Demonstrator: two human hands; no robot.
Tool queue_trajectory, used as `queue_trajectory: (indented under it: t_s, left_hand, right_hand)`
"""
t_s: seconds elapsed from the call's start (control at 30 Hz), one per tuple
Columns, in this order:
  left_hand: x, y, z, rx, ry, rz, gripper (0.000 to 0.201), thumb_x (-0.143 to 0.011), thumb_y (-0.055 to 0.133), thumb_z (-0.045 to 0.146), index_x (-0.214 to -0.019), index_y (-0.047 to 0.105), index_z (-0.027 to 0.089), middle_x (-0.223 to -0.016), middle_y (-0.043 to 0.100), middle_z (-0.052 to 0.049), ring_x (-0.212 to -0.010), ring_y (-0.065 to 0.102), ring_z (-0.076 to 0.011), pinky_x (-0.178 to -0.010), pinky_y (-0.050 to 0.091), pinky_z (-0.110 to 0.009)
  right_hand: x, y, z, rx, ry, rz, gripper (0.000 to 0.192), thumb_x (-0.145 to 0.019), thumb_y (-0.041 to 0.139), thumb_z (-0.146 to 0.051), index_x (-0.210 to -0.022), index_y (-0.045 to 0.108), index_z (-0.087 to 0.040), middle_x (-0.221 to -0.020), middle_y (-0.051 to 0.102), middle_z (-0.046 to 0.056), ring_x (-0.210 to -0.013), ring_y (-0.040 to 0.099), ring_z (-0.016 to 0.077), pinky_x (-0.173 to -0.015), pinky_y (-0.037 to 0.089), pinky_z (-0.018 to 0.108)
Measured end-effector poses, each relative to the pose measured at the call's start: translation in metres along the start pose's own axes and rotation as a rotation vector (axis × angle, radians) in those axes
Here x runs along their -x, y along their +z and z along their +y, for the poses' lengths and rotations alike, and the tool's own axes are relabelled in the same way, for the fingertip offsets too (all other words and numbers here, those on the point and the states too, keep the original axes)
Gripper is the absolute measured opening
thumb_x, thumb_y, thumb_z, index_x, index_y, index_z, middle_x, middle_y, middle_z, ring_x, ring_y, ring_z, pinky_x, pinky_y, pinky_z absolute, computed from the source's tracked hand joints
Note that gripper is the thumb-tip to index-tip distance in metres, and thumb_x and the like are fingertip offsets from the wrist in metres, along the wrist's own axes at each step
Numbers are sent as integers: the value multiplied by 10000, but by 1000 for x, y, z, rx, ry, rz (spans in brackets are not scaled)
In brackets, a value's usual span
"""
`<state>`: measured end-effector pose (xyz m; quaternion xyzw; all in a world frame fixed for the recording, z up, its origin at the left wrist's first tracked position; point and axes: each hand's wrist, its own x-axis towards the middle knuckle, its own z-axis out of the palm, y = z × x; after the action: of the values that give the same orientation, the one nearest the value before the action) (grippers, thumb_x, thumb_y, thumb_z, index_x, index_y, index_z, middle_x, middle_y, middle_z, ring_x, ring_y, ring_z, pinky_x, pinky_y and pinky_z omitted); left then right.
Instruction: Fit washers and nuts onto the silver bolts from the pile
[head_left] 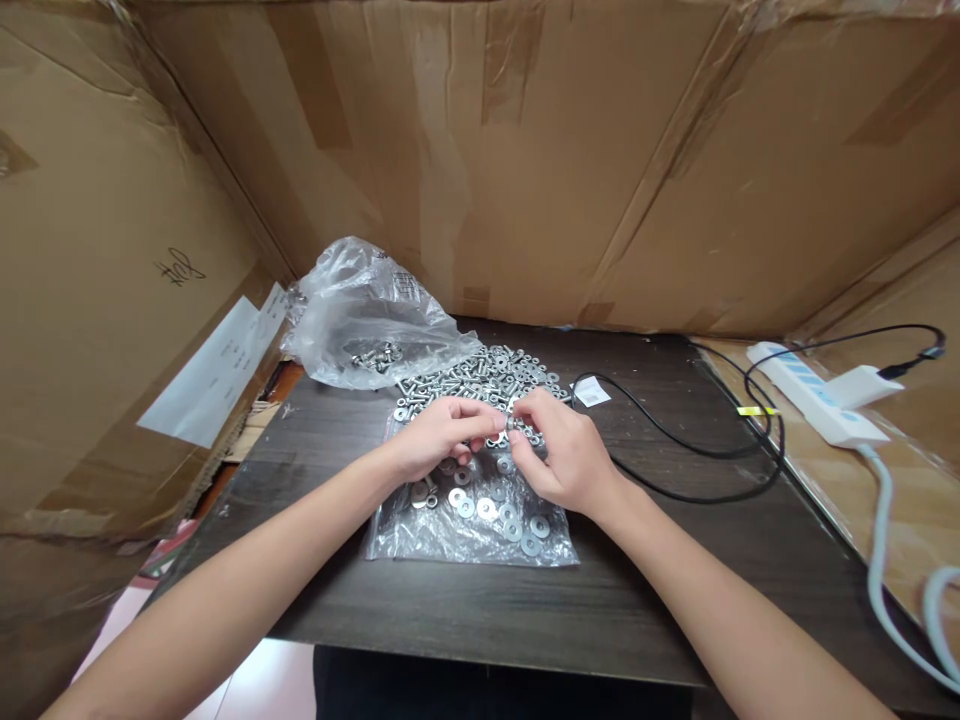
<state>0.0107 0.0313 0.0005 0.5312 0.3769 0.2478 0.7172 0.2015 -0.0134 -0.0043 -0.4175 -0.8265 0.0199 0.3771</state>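
My left hand (450,435) and my right hand (559,445) meet over the hardware, both closed in a pinch. Between their fingertips is a small shiny metal fastener (512,423), mostly covered, so whether it is a bolt or a nut does not show. Behind the hands spreads a heap of bolts, nuts and washers (480,374). Below them a clear plastic bag (465,548) lies flat, with several loose flat washers (487,510) on it. A bolt (430,485) and a nut lie by the left hand.
A crumpled clear bag (352,290) holding some fasteners stands at the back left of the dark table (480,610). Cardboard walls (525,170) enclose the back and sides. A black cable (697,450) loops at right, near a white power strip (817,395). A paper label (591,391) lies behind the right hand.
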Motion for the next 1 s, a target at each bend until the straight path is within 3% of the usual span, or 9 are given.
queue_trajectory:
  t_s: [0.1, 0.2, 0.3, 0.5, 0.67, 0.87, 1.0]
  left_hand:
    - [1, 0, 2, 7, -10, 5, 259, -693, 800, 370, -797, 697, 156, -737, 537, 4, -581, 417, -71, -454, 302, -185]
    - [2, 1, 3, -8, -4, -12, 297, -696, 800, 407, -789, 692, 147, -703, 516, 10, -563, 393, -68, -454, 290, -192]
    - [3, 1, 3, -30, -1, -21, 342, -714, 784, 460, -791, 685, 142, -658, 492, 20, -544, 374, -67, -453, 285, -195]
    - [2, 1, 3, -19, -10, -61, 290, -738, 750, 432, -781, 674, 156, -667, 499, 13, -561, 406, -75, -450, 315, -179]
    - [3, 2, 2, -30, 13, -69, 204, -761, 709, 362, -756, 660, 164, -732, 557, -9, -593, 461, -87, -451, 362, -182]
    - [5, 4, 3, -105, 36, -119, 211, -803, 677, 363, -756, 661, 158, -616, 519, 30, -506, 430, -64, -476, 386, -185]
    - [8, 9, 4, -212, 162, -83, 218, -810, 693, 369, -857, 681, 157, -602, 536, 43, -489, 441, -62, -482, 394, -186]
  right_hand:
    - [-1, -1, -1, -39, -3, 71, 188, -809, 532, -208, -992, 499, -177, -903, 580, 78, -820, 563, 219, -690, 466, 344]
    - [-1, -1, -1, -58, 36, 61, 54, -876, 506, -235, -905, 523, -192, -906, 573, 80, -837, 565, 219, -703, 480, 355]
    - [-1, 1, 0, -49, 36, 45, 143, -933, 460, -217, -817, 539, -190, -894, 567, 80, -817, 568, 201, -704, 484, 346]
    - [0, 0, -1, -97, 3, 34, 46, -845, 497, -169, -878, 504, -200, -911, 567, 84, -842, 572, 221, -712, 496, 365]
    - [-1, -1, -3, -126, 1, 30, 274, -778, 548, -205, -1044, 478, -211, -957, 581, 83, -852, 575, 232, -707, 496, 377]
    - [0, 1, -4, -91, -24, 42, 35, -835, 557, -225, -830, 528, -207, -745, 563, 32, -674, 538, 178, -598, 427, 307]
    - [2, 2, -5, -152, 30, 40, 185, -915, 492, -239, -735, 503, -201, -654, 485, 2, -590, 466, 141, -561, 360, 287]
